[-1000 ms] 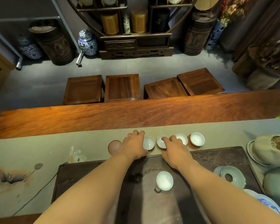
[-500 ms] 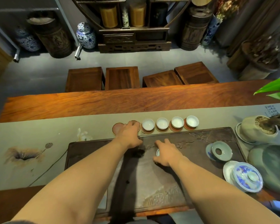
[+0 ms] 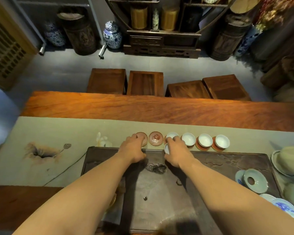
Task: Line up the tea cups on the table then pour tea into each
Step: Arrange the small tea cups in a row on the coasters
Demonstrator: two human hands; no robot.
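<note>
Several white tea cups stand in a row on red-brown coasters along the grey-green runner (image 3: 58, 131); the rightmost cup (image 3: 222, 141) and its neighbours (image 3: 205, 140) (image 3: 188, 139) are in plain sight. Two bare coasters lie left of them, one (image 3: 155, 138) free and one (image 3: 141, 137) under the fingertips of my left hand (image 3: 133, 149). My right hand (image 3: 176, 152) holds a white tea cup (image 3: 166, 148) tilted, just in front of the leftmost cup in the row (image 3: 171, 135).
A dark stone tea tray (image 3: 159, 192) lies under my forearms. A celadon strainer (image 3: 255, 180), a blue-and-white lidded bowl (image 3: 285, 209) and a pale pot (image 3: 292, 160) sit at the right. Wooden stools (image 3: 144, 83) stand beyond the table's far edge.
My right hand has lifted the cup off the tea tray and carried it forward to the row. My left hand has shifted left onto the far-left coaster.
</note>
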